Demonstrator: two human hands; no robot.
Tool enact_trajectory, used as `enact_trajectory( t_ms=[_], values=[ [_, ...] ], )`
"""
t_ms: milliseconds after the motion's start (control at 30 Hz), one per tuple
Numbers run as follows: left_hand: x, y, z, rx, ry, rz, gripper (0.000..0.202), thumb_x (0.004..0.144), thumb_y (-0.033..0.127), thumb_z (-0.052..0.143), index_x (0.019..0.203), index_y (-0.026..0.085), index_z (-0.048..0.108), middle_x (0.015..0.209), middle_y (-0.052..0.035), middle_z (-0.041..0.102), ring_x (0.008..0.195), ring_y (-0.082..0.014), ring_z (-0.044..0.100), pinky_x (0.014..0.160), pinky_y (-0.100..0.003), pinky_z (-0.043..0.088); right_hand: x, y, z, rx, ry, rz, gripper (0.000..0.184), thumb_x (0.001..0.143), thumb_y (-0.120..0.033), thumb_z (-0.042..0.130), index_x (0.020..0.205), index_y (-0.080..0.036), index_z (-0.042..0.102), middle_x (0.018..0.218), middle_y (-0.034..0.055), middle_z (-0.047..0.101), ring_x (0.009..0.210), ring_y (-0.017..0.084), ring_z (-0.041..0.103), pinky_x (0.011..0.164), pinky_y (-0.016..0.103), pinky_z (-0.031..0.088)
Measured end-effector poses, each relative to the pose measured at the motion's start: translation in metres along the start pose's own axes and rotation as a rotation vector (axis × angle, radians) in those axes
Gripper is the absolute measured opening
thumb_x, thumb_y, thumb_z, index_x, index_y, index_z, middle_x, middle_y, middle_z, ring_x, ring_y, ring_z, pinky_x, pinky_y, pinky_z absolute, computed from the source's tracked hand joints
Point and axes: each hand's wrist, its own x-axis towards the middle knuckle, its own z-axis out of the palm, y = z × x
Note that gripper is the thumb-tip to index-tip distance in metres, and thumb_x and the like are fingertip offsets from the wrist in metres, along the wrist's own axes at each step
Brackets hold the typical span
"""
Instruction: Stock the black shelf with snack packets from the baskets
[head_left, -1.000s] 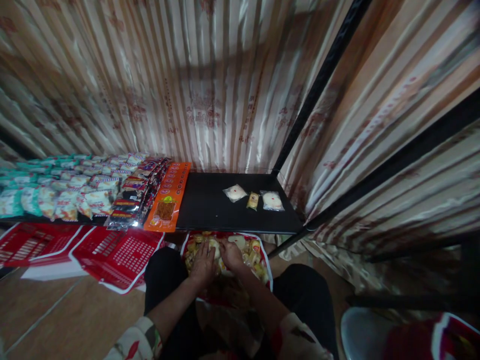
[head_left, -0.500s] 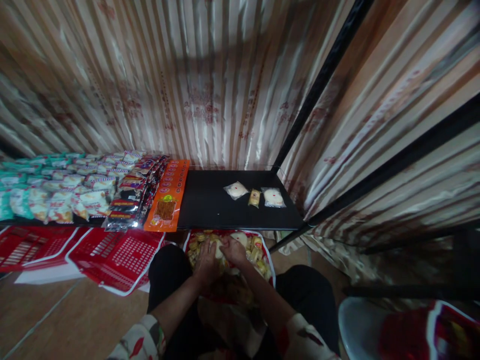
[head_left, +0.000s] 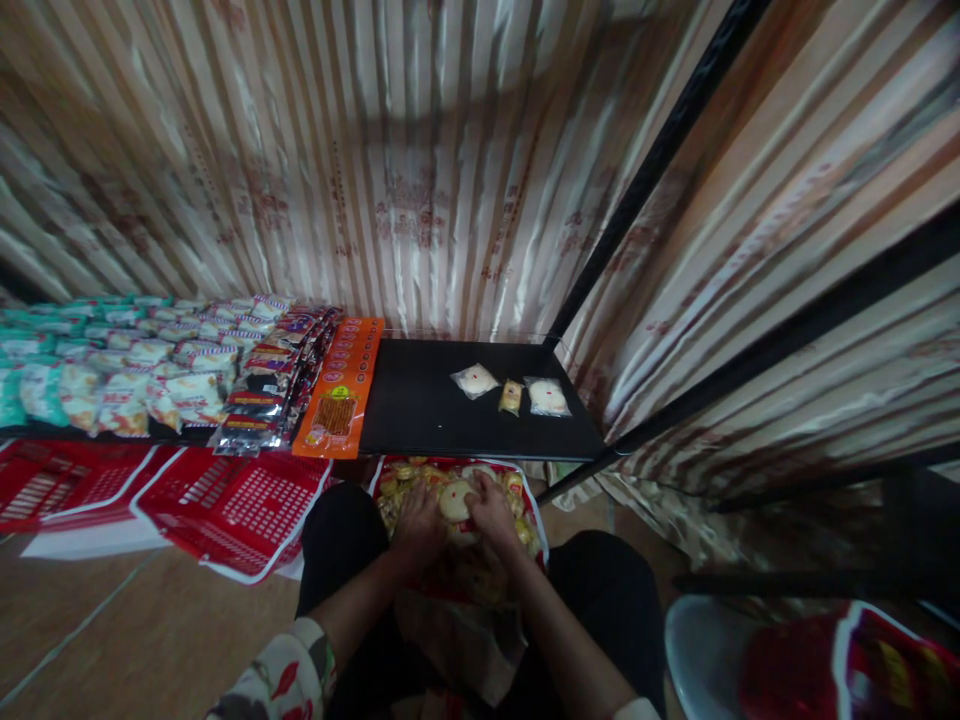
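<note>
A red basket (head_left: 541, 536) with a white rim stands between my knees, filled with small yellow-wrapped snacks (head_left: 514, 484) and pale round ones. A round, pale packaged pastry (head_left: 454, 501) with a red dot lies between my two hands. My right hand (head_left: 492, 512) grips its right edge with curled fingers. Just left of the pastry, my left hand (head_left: 420, 520) rests on the snacks with its fingers stretched out. On the black shelf (head_left: 409, 400) above lie two white packaged pastries (head_left: 475, 380) and one small yellow packet (head_left: 511, 397) between them.
Rows of bagged snacks (head_left: 120, 395) and an orange packet (head_left: 341, 390) fill the shelf's left part. Below stand red baskets (head_left: 240, 510). Black posts (head_left: 645, 180) rise at the right before a striped curtain (head_left: 420, 150). A pale stool (head_left: 701, 640) stands at lower right.
My hands have moved apart, baring the round pastry between them. My right hand has shifted right, and the pastry has come into fuller view. The shelf items have not been moved.
</note>
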Motion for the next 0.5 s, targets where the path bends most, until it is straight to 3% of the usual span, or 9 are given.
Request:
enact_trajectory(
  t_ms=[100, 267, 400, 500],
  values=[
    [-0.001, 0.000, -0.006, 0.007, -0.031, 0.029, 0.062, 0.077, 0.030, 0.046, 0.135, 0.008, 0.041, 0.145, -0.0181, 0.034, 0.135, -0.0320, 0.027, 0.110, -0.049, 0.025, -0.004, -0.001, -0.011, 0.001, 0.032, -0.040, 0.046, 0.070, -0.021, 0.048, 0.113, -0.015, 0.062, 0.109, 0.0100, 0.065, 0.102, 0.021, 0.058, 0.092, 0.029, 0.042],
    [-0.003, 0.006, -0.018, -0.146, -0.056, 0.150, 0.068, 0.077, 0.032, 0.050, 0.138, 0.008, 0.035, 0.147, -0.0168, 0.031, 0.137, -0.0291, 0.025, 0.112, -0.048, 0.022, -0.010, -0.012, -0.024, 0.059, 0.009, 0.015, 0.035, 0.073, -0.025, 0.045, 0.096, -0.017, 0.070, 0.101, 0.0073, 0.068, 0.101, 0.021, 0.059, 0.093, 0.031, 0.041],
    [-0.003, 0.011, -0.021, -0.348, 0.007, 0.173, 0.046, 0.085, 0.026, 0.038, 0.128, 0.015, 0.048, 0.139, -0.0114, 0.044, 0.128, -0.0218, 0.040, 0.108, -0.041, 0.033, -0.013, -0.023, -0.030, 0.081, -0.020, 0.049, 0.028, 0.074, -0.030, 0.048, 0.086, -0.019, 0.071, 0.093, 0.0064, 0.070, 0.094, 0.021, 0.061, 0.086, 0.030, 0.043],
    [-0.003, 0.012, -0.026, -0.450, 0.035, 0.118, 0.041, 0.087, 0.028, 0.037, 0.122, 0.017, 0.053, 0.127, -0.0109, 0.056, 0.119, -0.0211, 0.049, 0.104, -0.039, 0.037, -0.012, -0.025, -0.030, 0.199, -0.066, 0.089, 0.026, 0.074, -0.037, 0.051, 0.076, -0.019, 0.069, 0.079, 0.0049, 0.069, 0.078, 0.020, 0.062, 0.072, 0.029, 0.045]
  ],
)
